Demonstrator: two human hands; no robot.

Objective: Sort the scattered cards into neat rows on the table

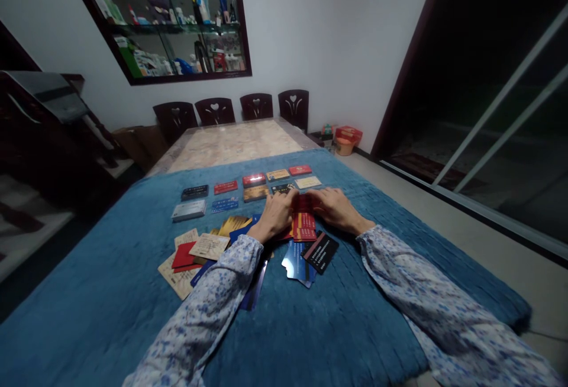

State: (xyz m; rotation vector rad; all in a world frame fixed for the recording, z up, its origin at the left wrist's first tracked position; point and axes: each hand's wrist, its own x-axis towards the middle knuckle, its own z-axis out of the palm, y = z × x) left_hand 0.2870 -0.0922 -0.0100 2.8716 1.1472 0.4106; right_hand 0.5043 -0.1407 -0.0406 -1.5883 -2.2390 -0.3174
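My left hand (pixel 278 210) and my right hand (pixel 333 206) face each other with bent fingers around a small bunch of red cards (pixel 304 200), gripping it from both sides. Just below it, more red cards with yellow print (pixel 304 228) lie overlapped. Nearer me are blue cards (pixel 296 261) and a black card (pixel 323 251), loose on the cloth. Under and beside my left wrist spreads a mixed pile with gold cards (pixel 233 225), cream cards (pixel 210 246) and a red card (pixel 184 255). My fingertips are partly hidden behind the bunch.
Two rows of sorted stacks lie beyond my hands, among them silver cards (pixel 189 210), black cards (pixel 195 192) and yellow cards (pixel 277 174). A blue cloth (pixel 110 251) covers the near table; a marble-patterned top (pixel 235 138) continues behind, with several dark chairs (pixel 293 109) at its far end.
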